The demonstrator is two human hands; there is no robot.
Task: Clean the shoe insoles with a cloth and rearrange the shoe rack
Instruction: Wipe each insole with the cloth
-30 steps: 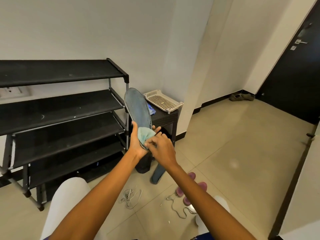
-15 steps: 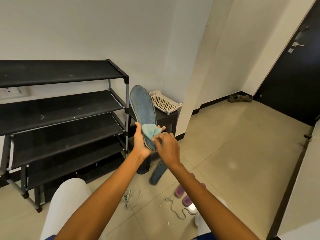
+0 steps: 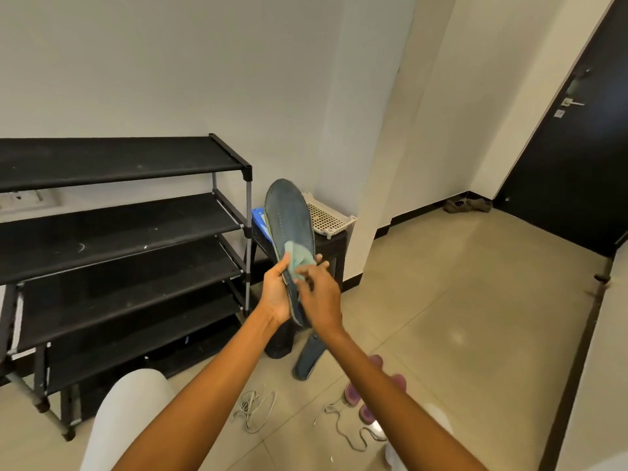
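Holding a blue insole (image 3: pixel 290 226) upright, the left hand (image 3: pixel 276 297) has its grip closed around the heel end, thumb on the near face and fingers wrapped behind the edge. The right hand (image 3: pixel 319 294) pinches a small pale green cloth (image 3: pixel 298 258) in its grip and presses it flat against the lower half of the insole's face, just above the left thumb. The toe of the insole points up and tilts slightly left, in front of a dark side desk (image 3: pixel 334 246). On that desk sit a cream perforated tray (image 3: pixel 331 217), partly hidden by the insole, and something blue (image 3: pixel 259 217) at the left edge, too covered to identify.

Below the hands, a second dark insole (image 3: pixel 307 360) stands on the tiled floor (image 3: pixel 458 300), leaning against a dark object I cannot make out. Nearer the person, loose white shoelaces (image 3: pixel 253 407) lie on the floor, and beside them, under the right forearm, lie purple-pink pieces (image 3: pixel 355 394) too blurred to name. To the left stands the black shoe rack (image 3: pixel 119 239), its four tiers bare, its right posts just beside the side desk. A white-clad knee (image 3: pixel 132 409) shows at the bottom. Far off by the dark door (image 3: pixel 571 171), a pair of shoes (image 3: pixel 467 204) rests against the wall.
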